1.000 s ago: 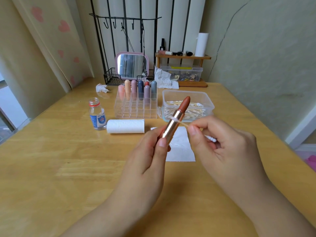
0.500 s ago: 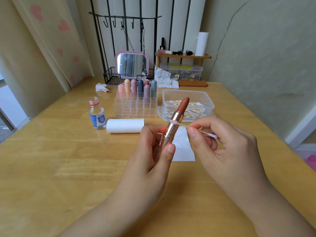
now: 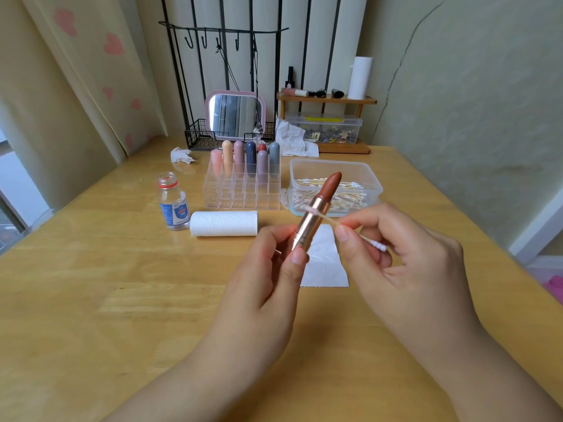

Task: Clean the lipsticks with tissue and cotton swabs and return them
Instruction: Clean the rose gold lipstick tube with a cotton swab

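A: What do the hands have hold of?

B: The left hand (image 3: pixel 268 278) pinches the base of an uncapped rose-gold lipstick with a brick-red bullet (image 3: pixel 316 213), thumb and fingers curled round it. It tilts up and to the right above the wooden table (image 3: pixel 91 300).

A: And the other?

B: The right hand (image 3: pixel 405 269) pinches a thin cotton swab (image 3: pixel 327 220). Its far tip touches the gold collar just below the bullet.

A: Where do the others stand?

B: In the clear acrylic organiser (image 3: pixel 242 193), back row. The clear tub of swabs (image 3: pixel 335 187) is just beside it. A flat white tissue sheet (image 3: pixel 324 263) lies under the hands, near a white tissue roll (image 3: pixel 224 223) and a small clear bottle (image 3: pixel 173 202).
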The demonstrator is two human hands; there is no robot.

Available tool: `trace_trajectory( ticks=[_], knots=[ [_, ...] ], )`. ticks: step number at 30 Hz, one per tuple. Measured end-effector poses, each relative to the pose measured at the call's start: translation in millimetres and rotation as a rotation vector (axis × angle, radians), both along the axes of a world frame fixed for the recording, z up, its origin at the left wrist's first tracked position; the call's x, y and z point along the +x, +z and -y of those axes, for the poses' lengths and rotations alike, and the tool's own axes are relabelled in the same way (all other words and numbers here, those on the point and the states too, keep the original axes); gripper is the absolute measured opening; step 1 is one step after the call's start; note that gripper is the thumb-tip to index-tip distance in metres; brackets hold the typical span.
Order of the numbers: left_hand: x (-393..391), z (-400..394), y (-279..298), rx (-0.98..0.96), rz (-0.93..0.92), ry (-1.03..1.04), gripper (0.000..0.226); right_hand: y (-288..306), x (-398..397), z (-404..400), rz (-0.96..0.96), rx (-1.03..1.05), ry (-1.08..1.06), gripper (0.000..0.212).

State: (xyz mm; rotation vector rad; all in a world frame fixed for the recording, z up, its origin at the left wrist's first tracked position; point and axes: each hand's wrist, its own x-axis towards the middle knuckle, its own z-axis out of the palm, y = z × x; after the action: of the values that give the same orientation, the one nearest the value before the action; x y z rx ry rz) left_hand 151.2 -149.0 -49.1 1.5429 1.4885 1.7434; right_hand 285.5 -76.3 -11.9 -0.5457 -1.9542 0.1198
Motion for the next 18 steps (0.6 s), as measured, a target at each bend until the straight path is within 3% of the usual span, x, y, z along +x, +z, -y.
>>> trace_trajectory(
  ticks=[13, 18],
  knots=[
    [-0.7, 2.8, 1.3, 0.018, -0.027, 0.026, 0.012, 2.9, 0.5, 0.5, -0.022, -0.005, -0.008, 0.009],
    [0.6, 3.7, 3.6, 0.027, -0.03, 0.017, 0.017, -1.7, -4.5, 5.5, 0.029, 0.014, 0.047, 0.013]
  ],
)
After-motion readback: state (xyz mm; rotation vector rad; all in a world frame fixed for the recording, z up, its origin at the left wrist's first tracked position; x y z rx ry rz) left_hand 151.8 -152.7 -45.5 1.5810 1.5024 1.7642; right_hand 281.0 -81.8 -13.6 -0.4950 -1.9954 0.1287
